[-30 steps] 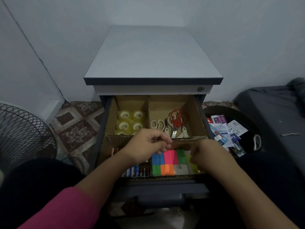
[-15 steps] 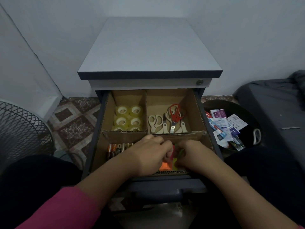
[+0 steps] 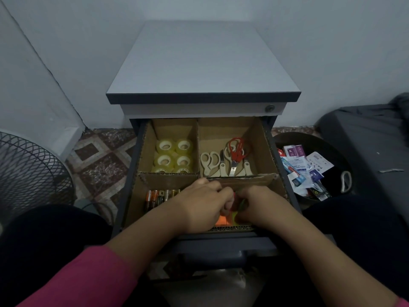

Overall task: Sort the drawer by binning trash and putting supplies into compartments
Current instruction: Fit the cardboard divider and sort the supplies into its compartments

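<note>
the notes [image 3: 223, 220] sit in the drawer's [image 3: 294, 196] near right compartment, mostly hidden under both hands. the left hand [image 3: 203, 207] and right hand [image 3: 261, 206] meet above them, fingers curled down and pinching the pads. their long axis can't be told from here. risk: crowded fingers could spill a pad left onto the batteries [image 3: 161, 196]. tape [image 3: 173, 155] far left, scissors [image 3: 225, 159] far right, bin [image 3: 332, 149] beside.

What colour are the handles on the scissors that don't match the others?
Red. The red-handled scissors show best in the head view, among beige pairs.
</note>
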Tool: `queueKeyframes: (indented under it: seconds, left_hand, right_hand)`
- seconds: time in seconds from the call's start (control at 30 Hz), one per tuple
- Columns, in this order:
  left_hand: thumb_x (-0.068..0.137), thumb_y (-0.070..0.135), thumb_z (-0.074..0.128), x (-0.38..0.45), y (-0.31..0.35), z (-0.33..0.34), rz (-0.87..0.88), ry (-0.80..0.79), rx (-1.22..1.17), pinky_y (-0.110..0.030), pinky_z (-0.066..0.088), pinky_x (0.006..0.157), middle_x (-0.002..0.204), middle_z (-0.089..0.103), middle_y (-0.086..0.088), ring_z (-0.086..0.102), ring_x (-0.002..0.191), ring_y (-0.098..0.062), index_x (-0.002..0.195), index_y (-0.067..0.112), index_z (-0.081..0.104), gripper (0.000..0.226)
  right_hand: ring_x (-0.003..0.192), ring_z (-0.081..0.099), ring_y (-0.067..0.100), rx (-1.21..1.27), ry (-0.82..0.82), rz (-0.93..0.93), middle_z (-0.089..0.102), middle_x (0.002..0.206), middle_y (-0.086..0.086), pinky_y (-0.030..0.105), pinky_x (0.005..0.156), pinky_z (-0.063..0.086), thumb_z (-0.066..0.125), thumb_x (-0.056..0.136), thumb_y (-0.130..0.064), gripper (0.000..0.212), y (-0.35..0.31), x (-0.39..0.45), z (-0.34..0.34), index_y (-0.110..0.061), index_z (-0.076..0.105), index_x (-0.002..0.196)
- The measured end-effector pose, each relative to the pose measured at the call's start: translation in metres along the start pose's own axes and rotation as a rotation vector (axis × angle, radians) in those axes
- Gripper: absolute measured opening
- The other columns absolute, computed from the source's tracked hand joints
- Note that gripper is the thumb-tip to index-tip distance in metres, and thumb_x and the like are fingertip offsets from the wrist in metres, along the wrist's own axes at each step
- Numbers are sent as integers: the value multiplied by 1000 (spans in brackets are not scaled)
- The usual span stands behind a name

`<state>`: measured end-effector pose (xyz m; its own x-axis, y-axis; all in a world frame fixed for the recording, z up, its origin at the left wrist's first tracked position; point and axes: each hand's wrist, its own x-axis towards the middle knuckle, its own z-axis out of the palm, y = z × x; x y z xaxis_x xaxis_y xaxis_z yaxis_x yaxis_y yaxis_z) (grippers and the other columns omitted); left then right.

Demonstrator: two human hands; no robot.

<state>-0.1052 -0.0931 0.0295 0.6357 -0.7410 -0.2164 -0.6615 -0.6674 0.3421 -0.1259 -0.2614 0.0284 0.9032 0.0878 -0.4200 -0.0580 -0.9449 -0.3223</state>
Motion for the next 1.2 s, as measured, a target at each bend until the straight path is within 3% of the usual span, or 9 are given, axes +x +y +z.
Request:
queueKeyframes:
  seconds: [0.17, 0.27, 0.5, 0.93, 1.03, 1.1, 1.2]
  left_hand:
    - [88, 8, 40, 0, 0, 0, 10, 39, -45, -31, 31, 101, 110, 59, 12, 38, 104, -11, 97, 32, 35, 26]
    - [87, 4, 40, 1, 1, 0, 44, 60, -39, -25, 26, 99, 108, 65, 14, 37, 104, -5, 101, 26, 40, 26]
    - [87, 5, 39, 2, 0, 1, 49, 82, -46, -23, 26, 96, 106, 65, 15, 35, 97, -2, 98, 28, 39, 25]
    - [88, 6, 40, 0, 1, 0, 46, 80, -46, -25, 26, 101, 105, 66, 14, 37, 100, -2, 98, 26, 41, 22]
    - [89, 7, 40, 0, 1, -2, 49, 71, -45, -24, 25, 100, 106, 65, 14, 36, 98, 0, 99, 27, 40, 22]
    - [90, 7, 40, 0, 2, -3, 45, 66, -52, -25, 25, 100, 106, 64, 13, 38, 101, -2, 101, 25, 43, 22]
    - [89, 4, 40, -1, 4, -6, 36, 58, -79, -28, 26, 102, 107, 63, 13, 39, 102, -4, 104, 23, 44, 25]
  right_hand:
    - [90, 63, 15, -40, 105, 69, 66, 90, -5, 27, 76, 52, 61, 82, -23, 9, 9, -5, -11, -32, 62, 83]
    - [92, 63, 21, -168, 247, 139, 64, 97, 2, 33, 77, 54, 54, 87, -16, 18, 14, -8, -13, -22, 66, 100]
    - [89, 65, 23, -205, 135, 163, 64, 92, 5, 31, 71, 51, 56, 84, -6, 9, 4, -3, -7, -11, 63, 88]
    - [96, 63, 25, -194, 176, 175, 64, 100, 7, 33, 77, 52, 49, 89, -7, 24, 4, -10, -11, -13, 66, 106]
    - [91, 63, 23, -213, 219, 195, 62, 94, 4, 33, 74, 52, 49, 88, -11, 23, 8, -13, -16, -17, 67, 102]
    - [86, 63, 21, -154, 233, 179, 63, 89, 1, 31, 72, 52, 53, 87, -16, 22, 11, -14, -21, -23, 70, 98]
    - [74, 67, 16, 251, 139, 127, 69, 76, -1, 29, 68, 56, 64, 83, -14, 13, 10, -15, -23, -25, 71, 82]
